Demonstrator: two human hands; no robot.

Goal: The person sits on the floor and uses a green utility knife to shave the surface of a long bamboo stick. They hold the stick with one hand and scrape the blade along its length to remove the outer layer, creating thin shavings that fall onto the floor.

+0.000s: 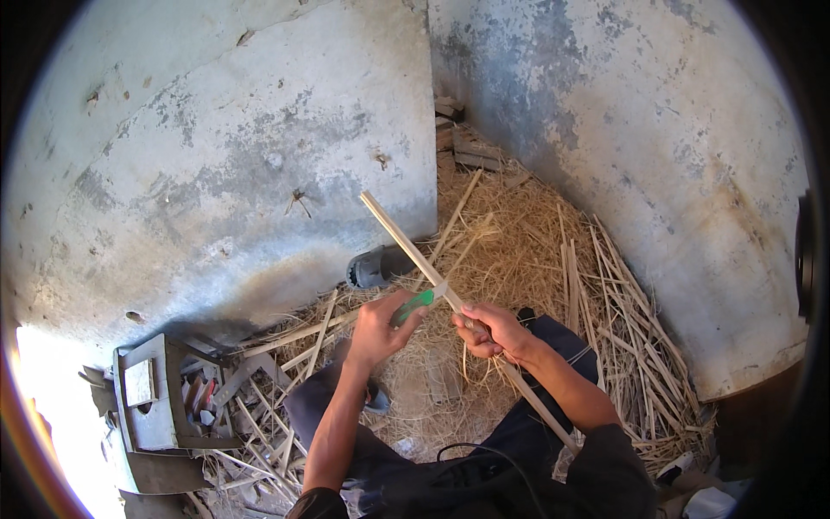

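Observation:
A long, pale wooden strip [398, 235] slants from the upper left, past my hands, down toward my right thigh. My right hand [494, 333] is closed around its middle, fingers curled under it. Just up the strip from there, my left hand [378, 333] grips the green handle of what looks like a knife [415, 306]. Its short, pale blade lies across the strip, touching or very close to it; the exact contact is too small to tell. My left fingers hide part of the handle.
Curly wood shavings [510, 251] cover the floor between my legs and beyond. Loose strips [644, 355] lie along the right wall. A dark grey cylinder [370, 269] lies by the left wall. At the left stands a wooden box [154, 406] with odds and ends. A black cable [497, 451] crosses my lap.

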